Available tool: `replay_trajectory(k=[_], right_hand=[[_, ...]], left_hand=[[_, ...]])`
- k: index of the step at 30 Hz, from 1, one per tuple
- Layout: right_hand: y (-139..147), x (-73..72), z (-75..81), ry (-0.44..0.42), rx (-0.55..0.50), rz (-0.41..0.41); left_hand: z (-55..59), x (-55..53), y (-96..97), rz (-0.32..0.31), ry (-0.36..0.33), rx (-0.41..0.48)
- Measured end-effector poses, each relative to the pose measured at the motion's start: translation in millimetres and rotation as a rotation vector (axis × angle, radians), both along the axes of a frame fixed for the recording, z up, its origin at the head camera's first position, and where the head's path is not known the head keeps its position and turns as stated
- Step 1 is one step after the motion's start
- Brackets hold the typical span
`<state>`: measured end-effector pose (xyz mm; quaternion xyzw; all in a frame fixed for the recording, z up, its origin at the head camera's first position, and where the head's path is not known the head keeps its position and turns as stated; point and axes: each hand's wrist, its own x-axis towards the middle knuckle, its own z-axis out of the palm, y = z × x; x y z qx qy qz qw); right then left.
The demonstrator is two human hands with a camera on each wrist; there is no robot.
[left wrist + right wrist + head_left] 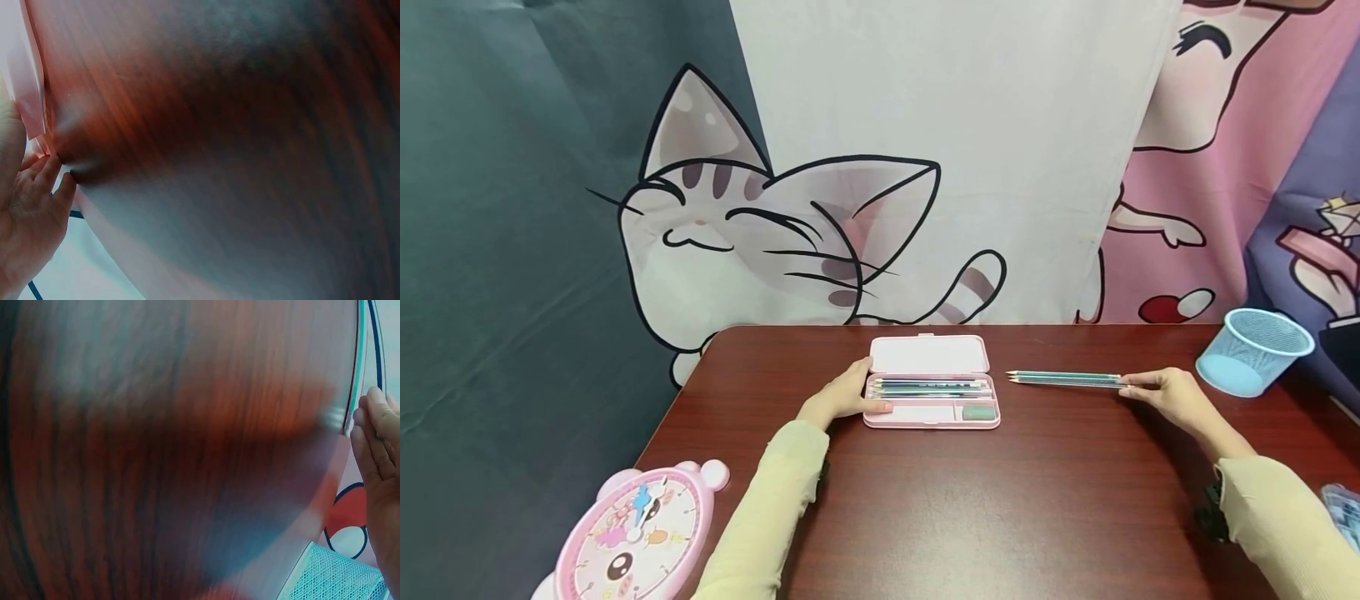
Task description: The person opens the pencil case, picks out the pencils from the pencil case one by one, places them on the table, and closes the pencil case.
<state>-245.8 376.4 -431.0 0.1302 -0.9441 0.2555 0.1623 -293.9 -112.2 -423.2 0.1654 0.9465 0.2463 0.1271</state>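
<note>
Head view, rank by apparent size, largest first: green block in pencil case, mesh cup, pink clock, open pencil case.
1. Pink clock, though cut off by the frame and likely nearer the camera
2. Open pencil case, lid included
3. Mesh cup
4. Green block

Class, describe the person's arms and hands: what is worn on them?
The left sleeve and right sleeve are long and pale yellow. The left hand and right hand wear no gloves. A small dark object shows beside each cuff, its details unclear.
</note>
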Motion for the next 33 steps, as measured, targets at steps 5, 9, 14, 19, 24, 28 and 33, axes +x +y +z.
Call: replay_trajectory(k=[5,9,14,19,24,28,33], right_hand=[[1,-1.4,-3.7,0.026,0.015,0.01],[-1,-3.2,-6.0,0.086,0.03,0.027],[-2,-5.4,-6.8,0.098,0.064,0.011],[-3,-7.6,-4.6,0.02,0.097,-0.053],[-13,-8.8,-1.3,-0.011,0.071,-0.067],[-35,-13.4,-0.4,0.031,0.042,-0.018],[-77,-23.5,-4.8,0.084,-0.001,0.109]], left_hand=[[0.3,0.2,-0.5,0.002,0.002,-0.003],[-1.2,-1.1,-1.0,-0.004,0.013,-0.006],[-3.5,-2.8,-0.6,-0.009,0.013,-0.002],[-4.7,-3.3,-0.5,-0.008,0.015,0.004],[-5.3,-4.0,-1.3,-0.015,0.017,0.006],[-4.9,-4.4,-2.0,-0.011,0.013,0.004],[-5.5,-3.9,-1.1,-0.008,0.005,0.004]])
